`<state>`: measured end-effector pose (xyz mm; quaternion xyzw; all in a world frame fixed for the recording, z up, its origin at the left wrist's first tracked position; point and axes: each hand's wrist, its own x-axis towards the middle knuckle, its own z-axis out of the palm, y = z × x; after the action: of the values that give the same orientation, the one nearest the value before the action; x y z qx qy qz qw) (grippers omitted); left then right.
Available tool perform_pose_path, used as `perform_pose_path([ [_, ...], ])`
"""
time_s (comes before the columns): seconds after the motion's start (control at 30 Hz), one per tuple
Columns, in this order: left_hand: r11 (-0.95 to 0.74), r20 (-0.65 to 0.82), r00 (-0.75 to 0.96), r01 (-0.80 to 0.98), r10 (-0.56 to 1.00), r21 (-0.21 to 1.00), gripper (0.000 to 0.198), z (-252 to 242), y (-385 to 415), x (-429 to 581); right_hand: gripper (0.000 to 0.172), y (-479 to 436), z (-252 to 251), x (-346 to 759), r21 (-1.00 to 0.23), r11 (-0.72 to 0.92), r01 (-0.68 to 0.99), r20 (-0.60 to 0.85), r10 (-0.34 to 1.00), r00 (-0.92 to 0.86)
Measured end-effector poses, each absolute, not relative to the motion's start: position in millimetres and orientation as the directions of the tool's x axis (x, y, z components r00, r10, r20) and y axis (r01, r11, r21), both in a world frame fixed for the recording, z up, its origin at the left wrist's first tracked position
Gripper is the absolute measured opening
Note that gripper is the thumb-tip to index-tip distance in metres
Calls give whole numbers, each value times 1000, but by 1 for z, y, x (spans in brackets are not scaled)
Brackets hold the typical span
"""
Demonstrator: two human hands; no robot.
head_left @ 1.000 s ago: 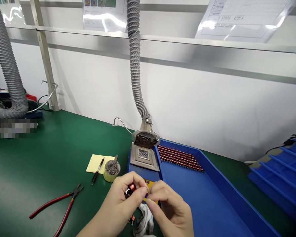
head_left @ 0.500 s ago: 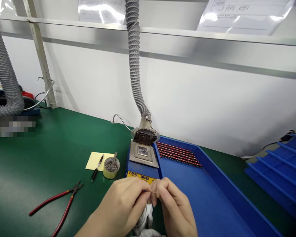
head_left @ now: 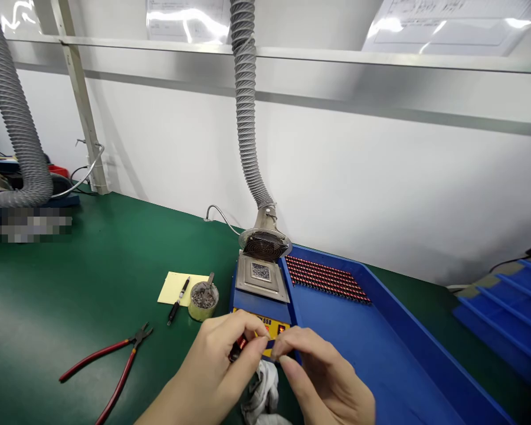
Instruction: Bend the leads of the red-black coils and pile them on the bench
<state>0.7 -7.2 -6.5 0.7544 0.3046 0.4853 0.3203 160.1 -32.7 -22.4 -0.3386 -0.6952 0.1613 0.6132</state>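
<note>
Fingers of our left hand curl round a red-and-black component! Just beside, our right hand's fingertips nearly meet; we can't tell what they pinch.

Most of the red-and-black component is hidden by the left grip; its shape can't be made out. Whether anything thin is pinched by the right grip can't be told. Lettering on the solder pot's yellow label is partly covered. White cloth, pliers and blue tray are cut off by bottom edge. Print on the sleeved sheet is too small, glare-washed and cropped at top.
</note>
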Motion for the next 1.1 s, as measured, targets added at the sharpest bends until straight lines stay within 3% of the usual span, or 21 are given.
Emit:
perform_pose_path([
  [0.1, -652, 564, 379, 162, 734, 740, 17, -8, -7, 0, 40, -30, -24, 161, -489, 785, 380, 831, 552, -69],
  [0.2, -760, 661, 396, 182, 638, 624, 20, -11, -5, 2, 28, -31, -25, 160, -437, 765, 474, 832, 544, -111],
  [0.27, -855, 757, 398, 242, 518, 458, 24, -13, -3, 5, 18, -33, -25, 158, -580, 670, 463, 744, 667, -34],
  [0.3, -887, 793, 404, 281, 456, 366, 26, -13, -3, 6, 22, -34, -25, 158, -700, 597, 390, 648, 762, -3],
  [0.37, -909, 833, 411, 345, 371, 234, 27, -14, -2, 8, 36, -36, -25, 158, -896, 429, 119, 430, 903, -15],
  [0.4, -910, 842, 403, 354, 358, 217, 26, -14, -2, 8, 40, -36, -24, 159, -930, 366, -17, 366, 929, -46],
  [0.47, -903, 838, 374, 321, 398, 285, 24, -12, -3, 6, 39, -36, -23, 162, -906, 405, -126, 411, 912, -20],
  [0.57, -847, 775, 342, 231, 532, 479, 19, -8, -6, 3, 13, -33, -23, 165, -733, 667, 135, 678, 733, 59],
  [0.67, -803, 728, 349, 164, 590, 572, 18, -6, -7, 3, 41, -31, -27, 162, -474, 794, 381, 850, 526, -38],
  [0.73, -819, 745, 351, 146, 567, 554, 19, -8, -7, 5, 41, -31, -30, 158, -365, 797, 481, 898, 438, -45],
  [0.77, -841, 766, 352, 158, 537, 517, 20, -9, -6, 7, 34, -32, -30, 155, -365, 777, 512, 899, 438, -24],
  [0.83, -889, 810, 369, 238, 455, 391, 23, -13, -5, 10, 17, -35, -31, 152, -512, 690, 511, 819, 571, 50],
  [0.9, -907, 831, 404, 339, 381, 251, 26, -16, -5, 12, 32, -37, -29, 151, -765, 529, 367, 600, 792, 110],
  [0.97, -902, 845, 410, 396, 343, 174, 27, -18, -5, 13, 46, -38, -27, 153, -911, 389, 139, 401, 913, 76],
  [1.03, -904, 858, 368, 366, 359, 222, 25, -17, -5, 13, 46, -36, -26, 157, -899, 438, 3, 437, 897, 61],
  [1.1, -891, 845, 310, 282, 436, 356, 21, -14, -6, 12, 28, -34, -25, 162, -786, 613, 72, 618, 781, 90],
])
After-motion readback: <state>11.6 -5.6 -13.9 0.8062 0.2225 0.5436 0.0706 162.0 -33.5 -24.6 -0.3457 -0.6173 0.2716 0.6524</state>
